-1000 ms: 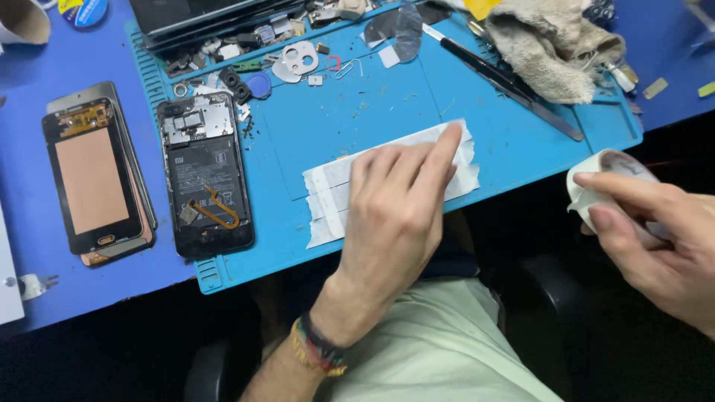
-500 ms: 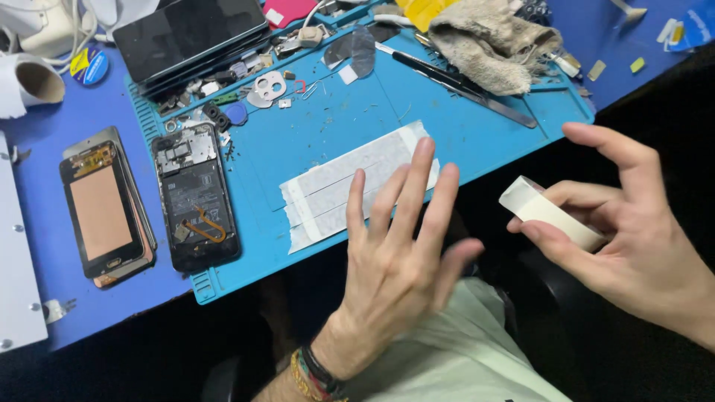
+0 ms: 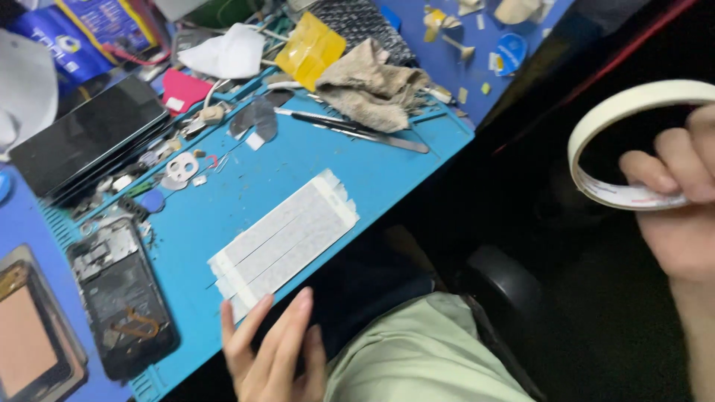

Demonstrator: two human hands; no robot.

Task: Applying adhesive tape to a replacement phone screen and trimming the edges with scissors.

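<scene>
My right hand [image 3: 681, 216] holds a roll of cream masking tape [image 3: 622, 130] out at the right, away from the bench, over dark floor. My left hand [image 3: 272, 353] hovers with fingers apart just below the front edge of the blue work mat [image 3: 357, 160], holding nothing. Strips of white tape [image 3: 287, 238] lie side by side on the mat just above that hand. An opened phone body [image 3: 123, 301] with exposed parts lies at the mat's left end.
Black tweezers [image 3: 350, 128], a beige cloth [image 3: 369, 85], a yellow bag [image 3: 309, 48], a dark phone screen [image 3: 82, 138] and small loose parts [image 3: 179, 167] crowd the mat's far side. A copper-backed phone panel [image 3: 26, 342] lies at far left. A chair base [image 3: 506, 286] sits below.
My left hand has lifted off the tape strips and drawn back below the mat edge. My right hand has swung the tape roll up and further right. The view has tilted.
</scene>
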